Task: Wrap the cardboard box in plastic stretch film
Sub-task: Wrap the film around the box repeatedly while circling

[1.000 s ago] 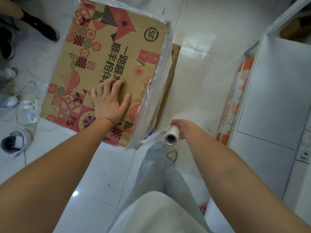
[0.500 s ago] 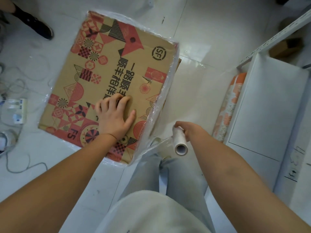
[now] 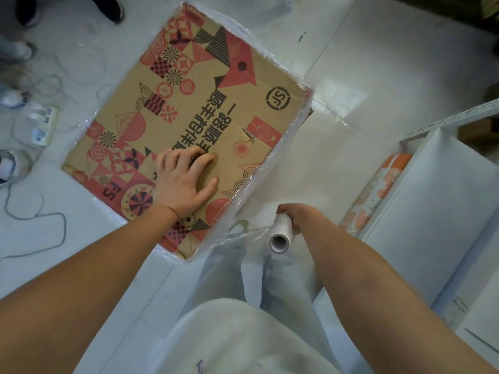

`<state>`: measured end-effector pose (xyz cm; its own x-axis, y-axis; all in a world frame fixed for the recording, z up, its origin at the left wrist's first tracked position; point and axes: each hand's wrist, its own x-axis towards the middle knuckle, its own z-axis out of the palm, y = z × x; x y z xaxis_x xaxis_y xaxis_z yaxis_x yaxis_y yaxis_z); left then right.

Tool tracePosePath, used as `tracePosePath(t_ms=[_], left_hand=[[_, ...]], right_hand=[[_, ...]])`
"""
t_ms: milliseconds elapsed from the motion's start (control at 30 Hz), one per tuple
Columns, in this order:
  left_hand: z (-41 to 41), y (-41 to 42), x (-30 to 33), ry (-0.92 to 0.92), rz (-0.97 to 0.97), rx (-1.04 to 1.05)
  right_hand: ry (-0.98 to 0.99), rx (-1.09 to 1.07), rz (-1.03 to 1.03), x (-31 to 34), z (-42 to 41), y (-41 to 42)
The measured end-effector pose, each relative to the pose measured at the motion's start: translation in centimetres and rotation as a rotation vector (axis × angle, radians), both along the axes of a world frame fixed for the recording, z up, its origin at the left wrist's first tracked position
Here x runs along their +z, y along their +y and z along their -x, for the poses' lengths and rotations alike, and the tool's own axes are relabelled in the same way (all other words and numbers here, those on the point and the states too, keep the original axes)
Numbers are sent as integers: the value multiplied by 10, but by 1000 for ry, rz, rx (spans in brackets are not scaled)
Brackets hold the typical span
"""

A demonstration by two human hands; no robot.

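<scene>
Head view: I see the cardboard box [image 3: 189, 125] standing on the white tile floor [image 3: 351, 76], printed top face up with red and black patterns, clear film already bunched along its right and far edges. My left hand [image 3: 183, 182] lies flat on the box top near the close right corner, fingers [image 3: 175, 157] spread and mostly straight, pressing down, gripping nothing. My right hand [image 3: 295, 215] is wrapped around the stretch film roll [image 3: 280, 233], fingers curled round its far end, open core facing the camera. The roll is just beside the box's near right corner, and a sheet of film [image 3: 243, 233] stretches from it to that corner. Grey trousers [image 3: 270, 279] below. White cabinet [image 3: 432, 225] on the right with an orange patterned roll [image 3: 375, 195] leaning beside it. Cables [image 3: 32, 220] and a power strip [image 3: 44, 125] on the floor at left.
</scene>
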<state>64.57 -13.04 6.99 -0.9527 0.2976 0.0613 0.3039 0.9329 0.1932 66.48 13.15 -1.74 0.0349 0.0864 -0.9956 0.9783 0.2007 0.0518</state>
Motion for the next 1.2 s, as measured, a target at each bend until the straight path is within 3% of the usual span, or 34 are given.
tracePosePath(t_ms=[133,633,967,1200], left_hand=[[-2,1,-1,-8,-5,15],[-3,5,0,-5,19,61],[-3,4,-1,-20,27,76],[-4,-1,-3,-36,26,72]], right_hand=[[-53,-155,-42,-6,14,20],[-81,250,139,-9,35,22],[-74,197,83,-13,53,34],[-35,402,71,-11,69,28]])
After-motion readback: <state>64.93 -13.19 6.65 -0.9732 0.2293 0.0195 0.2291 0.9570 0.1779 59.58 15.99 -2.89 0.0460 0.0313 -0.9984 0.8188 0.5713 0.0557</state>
